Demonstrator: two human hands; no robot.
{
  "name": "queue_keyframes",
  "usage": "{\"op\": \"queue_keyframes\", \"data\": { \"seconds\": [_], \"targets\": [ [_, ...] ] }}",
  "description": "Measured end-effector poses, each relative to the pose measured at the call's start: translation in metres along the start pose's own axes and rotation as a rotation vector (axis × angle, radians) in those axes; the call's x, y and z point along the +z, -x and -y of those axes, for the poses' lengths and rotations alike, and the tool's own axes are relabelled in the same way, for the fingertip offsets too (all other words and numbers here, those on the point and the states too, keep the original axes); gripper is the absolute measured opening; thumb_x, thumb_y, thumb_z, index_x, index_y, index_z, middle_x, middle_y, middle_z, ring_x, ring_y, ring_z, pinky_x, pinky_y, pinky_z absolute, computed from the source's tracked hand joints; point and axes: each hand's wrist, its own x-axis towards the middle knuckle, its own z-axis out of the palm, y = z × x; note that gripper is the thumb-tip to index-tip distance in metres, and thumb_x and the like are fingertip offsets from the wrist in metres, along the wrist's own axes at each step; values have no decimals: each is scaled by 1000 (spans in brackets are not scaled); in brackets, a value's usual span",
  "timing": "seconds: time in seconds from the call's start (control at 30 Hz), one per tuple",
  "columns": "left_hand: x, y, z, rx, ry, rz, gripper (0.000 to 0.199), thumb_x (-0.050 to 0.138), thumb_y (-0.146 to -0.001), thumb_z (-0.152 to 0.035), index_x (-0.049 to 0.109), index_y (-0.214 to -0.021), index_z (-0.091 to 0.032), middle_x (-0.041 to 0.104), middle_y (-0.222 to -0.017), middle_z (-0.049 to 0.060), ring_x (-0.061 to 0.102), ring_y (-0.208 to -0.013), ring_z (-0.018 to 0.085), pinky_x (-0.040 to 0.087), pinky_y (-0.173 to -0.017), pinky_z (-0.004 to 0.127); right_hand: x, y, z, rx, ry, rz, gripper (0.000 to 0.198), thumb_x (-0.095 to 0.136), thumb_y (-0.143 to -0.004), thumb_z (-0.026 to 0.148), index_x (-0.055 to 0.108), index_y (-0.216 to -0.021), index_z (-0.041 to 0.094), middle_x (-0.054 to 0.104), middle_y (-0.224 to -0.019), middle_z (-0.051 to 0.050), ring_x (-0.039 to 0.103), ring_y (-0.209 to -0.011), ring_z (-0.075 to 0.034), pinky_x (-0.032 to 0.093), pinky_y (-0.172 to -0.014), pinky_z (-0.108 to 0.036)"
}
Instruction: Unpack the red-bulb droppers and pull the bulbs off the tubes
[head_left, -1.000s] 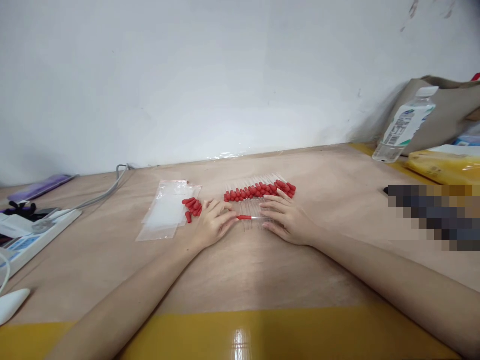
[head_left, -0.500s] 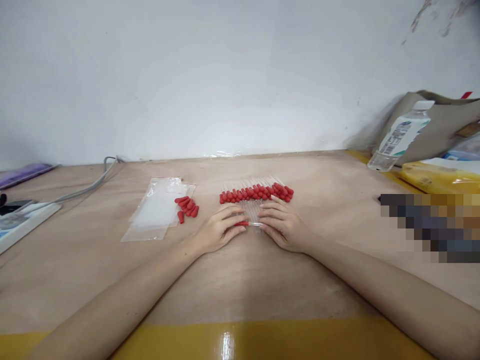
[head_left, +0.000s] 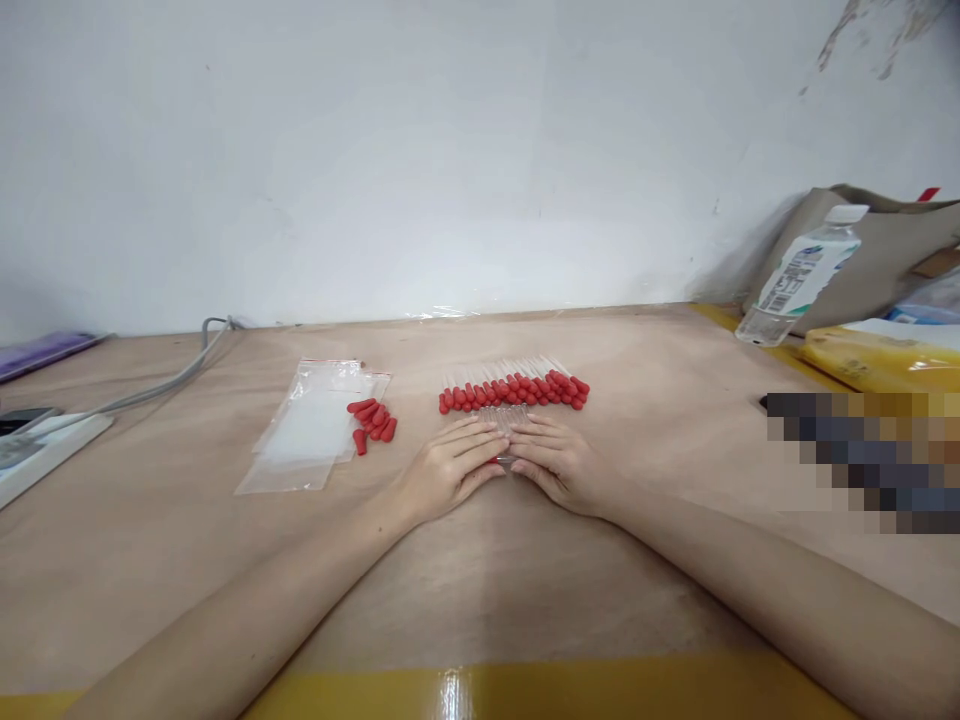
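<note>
Near the middle of the table, my left hand (head_left: 456, 466) is closed on a red rubber bulb, almost wholly covered by the fingers. Facing it, my right hand (head_left: 556, 464) pinches a clear glass tube (head_left: 505, 460) that lines up with the bulb. The fingertips of both hands nearly meet. Just beyond them lie several bare glass tubes (head_left: 501, 415), partly hidden by my fingers. Behind these is a row of glass droppers with red bulbs (head_left: 517, 388), their tubes pointing to the wall. Loose red rubber bulbs (head_left: 374, 414) are heaped to the left.
Clear zip bags (head_left: 296, 430) lie beside the loose bulbs. At far left are a grey cable (head_left: 176, 380) and a white power strip (head_left: 64, 455). A plastic bottle (head_left: 799, 280), a grey bag (head_left: 892, 240) and a yellow package (head_left: 885, 352) stand at the right.
My hands have moved closer together, covering more of the bulb and the tube between them. The view has shifted slightly; the droppers, loose bulbs and bags lie as before.
</note>
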Motion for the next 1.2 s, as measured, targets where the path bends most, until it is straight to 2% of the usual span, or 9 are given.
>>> {"op": "queue_keyframes", "data": {
  "seconds": [0.17,0.47,0.77,0.97,1.07,1.2],
  "targets": [
    [-2,-1,-3,56,-43,10,17,52,-84,-20,61,-97,-16,67,-102,7,58,-105,19,43,-99,41,-2,0,2,-41,-54,2,18,46,-87,20,59,-98,18,66,-101,-7,60,-95,-15,47,-90,-36],
    [-7,1,-6,49,-50,80,15,49,-85,-19,61,-94,-16,68,-99,6,58,-105,20,34,-105,45,-9,-3,8,-64,-50,64,14,43,-87,18,57,-86,17,66,-83,-5,60,-80,-12,49,-83,-29],
    [-9,5,-6,33,17,82,15,50,-84,-17,60,-95,-16,69,-95,6,59,-104,19,31,-106,45,-11,2,8,-151,55,17,12,47,-85,15,57,-92,17,67,-92,-6,60,-91,-14,47,-89,-31],
    [-11,11,-4,21,39,51,11,53,-83,-17,61,-91,-15,69,-95,6,59,-102,18,40,-101,40,-20,4,2,-225,124,-32,16,49,-83,14,58,-97,16,67,-93,-7,59,-97,-16,46,-91,-33],
    [-22,14,-1,-76,-4,-2,11,53,-83,-18,62,-90,-17,68,-96,5,61,-97,17,44,-93,38,-28,6,-9,-139,182,-62,15,49,-83,16,60,-93,18,67,-91,-5,59,-93,-17,46,-86,-34],
    [-40,11,15,-299,-126,-52,16,54,-83,-28,66,-90,-19,66,-89,5,60,-80,16,48,-72,30,-29,8,-18,143,342,-58,16,49,-84,24,64,-85,19,63,-70,-3,57,-68,-14,41,-69,-31]
  ]
}}
